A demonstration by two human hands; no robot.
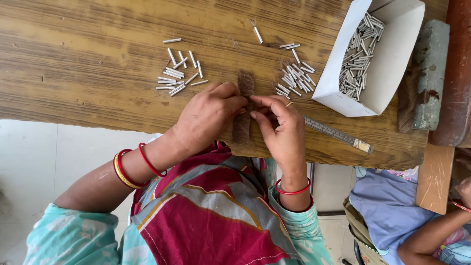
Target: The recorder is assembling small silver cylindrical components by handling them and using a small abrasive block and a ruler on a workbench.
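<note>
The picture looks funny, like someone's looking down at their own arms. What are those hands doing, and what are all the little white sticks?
It comes from a camera worn on a person's head, so you look down just as they do. The left hand and the right hand meet over a wooden table. Together they pinch a small brown tuft of bristles; the fingers hide how they grip it. The little sticks are short silvery tubes. One loose pile lies left of the hands, another pile lies to the right, and many more fill a white cardboard box. A thin metal ruler rests by the table's edge. At the bottom right is another person's arm.
</note>
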